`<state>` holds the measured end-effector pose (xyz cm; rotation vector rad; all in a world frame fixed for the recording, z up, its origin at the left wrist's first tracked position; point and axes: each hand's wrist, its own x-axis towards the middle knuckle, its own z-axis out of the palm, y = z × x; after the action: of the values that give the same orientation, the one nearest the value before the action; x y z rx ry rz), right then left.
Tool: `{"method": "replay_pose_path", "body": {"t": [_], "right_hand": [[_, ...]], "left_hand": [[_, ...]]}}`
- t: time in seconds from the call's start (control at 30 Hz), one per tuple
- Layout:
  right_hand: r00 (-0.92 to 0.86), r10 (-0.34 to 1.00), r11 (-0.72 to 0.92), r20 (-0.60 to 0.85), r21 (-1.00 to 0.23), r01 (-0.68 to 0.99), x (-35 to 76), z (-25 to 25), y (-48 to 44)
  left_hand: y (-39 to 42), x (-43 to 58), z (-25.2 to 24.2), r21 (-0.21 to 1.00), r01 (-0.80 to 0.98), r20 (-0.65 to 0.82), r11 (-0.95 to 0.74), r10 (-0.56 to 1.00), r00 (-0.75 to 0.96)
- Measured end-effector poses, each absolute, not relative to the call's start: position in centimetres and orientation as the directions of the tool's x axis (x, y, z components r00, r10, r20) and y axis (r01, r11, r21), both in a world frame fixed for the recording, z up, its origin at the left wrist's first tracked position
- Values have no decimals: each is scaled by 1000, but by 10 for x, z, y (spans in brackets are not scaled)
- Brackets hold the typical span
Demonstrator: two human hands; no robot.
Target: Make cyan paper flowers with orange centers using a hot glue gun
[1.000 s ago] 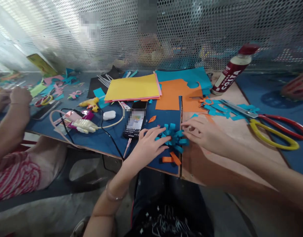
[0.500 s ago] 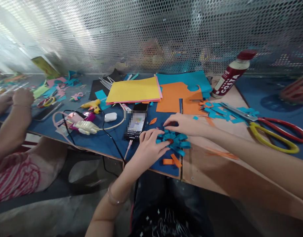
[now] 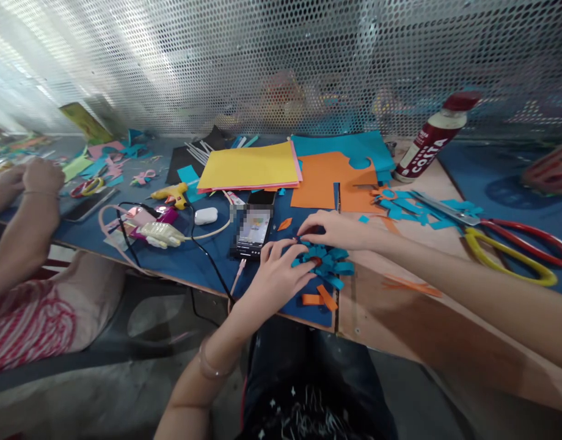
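Fingers spread, the left hand [image 3: 281, 273] rests on the blue paper flower [image 3: 327, 263] near the table edge [image 3: 315, 319], while the right hand [image 3: 330, 231] (pinching or not, I cannot tell) now sits at its far side instead of its right, shifting the work there.

Blue flower [image 3: 341, 268] looks like matt paper, as do the orange strips [image 3: 327, 297]. Yellow sheet [image 3: 251, 166], orange sheet [image 3: 314, 183] & blk sheet [image 3: 176, 162] are smooth, matt paper too. Scissors [image 3: 446, 208] have shiny metal blades w/ glossy plastic-type handles. Bottle [image 3: 424, 150] looks plastic, w/ smooth maroon label. Phone [image 3: 253, 227] has a glossy, glass-like scrn; earbud case [image 3: 206, 216] is smooth white plastic, slight gloss. Glue gun [image 3: 175, 194]: yel. plastic. Back panel [image 3: 208, 73] is perf. metal, semi-shiny. Tabletop [image 3: 377, 308]: bare wood, R side, low sheen; blue sfc elsewhere. Bangle [image 3: 210, 366] looks like polished metal.
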<state>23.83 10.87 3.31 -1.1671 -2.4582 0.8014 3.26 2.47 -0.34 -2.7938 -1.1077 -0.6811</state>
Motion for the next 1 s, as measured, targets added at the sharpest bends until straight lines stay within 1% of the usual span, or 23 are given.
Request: {"method": "replay_pose_path", "body": {"t": [0.07, 0.17, 0.27, 0.37, 0.5, 0.57, 0.83, 1.0], "right_hand": [[-596, 801, 503, 55, -603, 620, 242, 36, 108], [-494, 864, 451, 99, -591, 669, 257, 42, 97], [-420, 905, 380, 60, -557, 739, 277, 45, 77], [-416, 910, 342, -5, -559, 755, 293, 37, 58], [-412, 910, 287, -41, -655, 699, 298, 20, 51], [-407, 912, 269, -48, -679, 684, 296, 17, 53], [-418, 907, 286, -53, -652, 703, 291, 22, 60], [-429, 901, 279, -69, -664, 693, 290, 25, 63]], "left_hand": [[25, 33, -3, 110, 662, 417, -742, 638, 647], [26, 33, -3, 118, 654, 415, -748, 635, 652], [27, 32, -2, 124, 648, 409, -752, 633, 657], [27, 33, -2, 128, 643, 408, -755, 631, 660], [27, 34, -2, 148, 642, 403, -753, 638, 656], [27, 35, -1, 162, 645, 399, -747, 647, 650], [25, 35, -1, 151, 657, 397, -738, 654, 644], [22, 37, -3, 150, 683, 415, -715, 673, 613]]}}
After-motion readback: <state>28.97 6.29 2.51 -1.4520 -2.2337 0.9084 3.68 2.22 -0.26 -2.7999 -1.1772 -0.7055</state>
